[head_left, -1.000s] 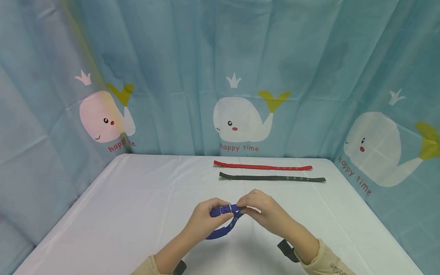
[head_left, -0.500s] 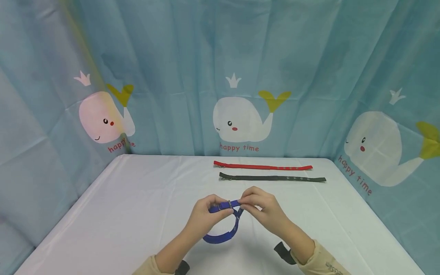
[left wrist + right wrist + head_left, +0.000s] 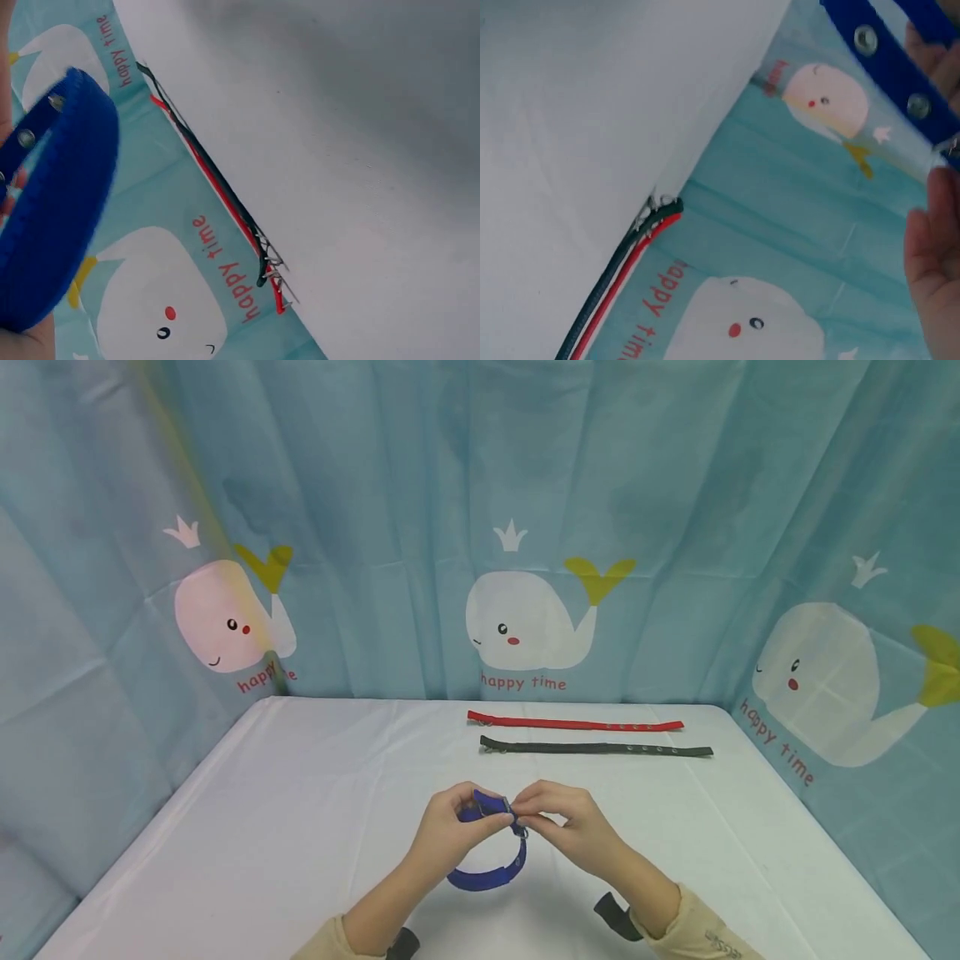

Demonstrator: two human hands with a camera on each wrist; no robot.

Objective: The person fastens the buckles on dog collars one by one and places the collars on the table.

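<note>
A blue pet collar with metal eyelets is bent into a loop above the table, its lower curve hanging below the hands. My left hand grips its buckle end between thumb and fingers. At the buckle, the thumb and fingertips of my right hand pinch the strap, and a short blue end sticks up over the left thumb. The broad band of the collar fills the left side of the left wrist view. In the right wrist view, eyelets line the strap beside the right fingers.
Beyond the hands, a red collar and a dark green collar lie straight and parallel near the back edge of the white table. A light blue curtain with whale prints rises behind and at both sides.
The right hand, after rising slightly, has come down and left to the buckle. The strap stretch between the hands has shortened, and a blue end now points up near the left thumb.
</note>
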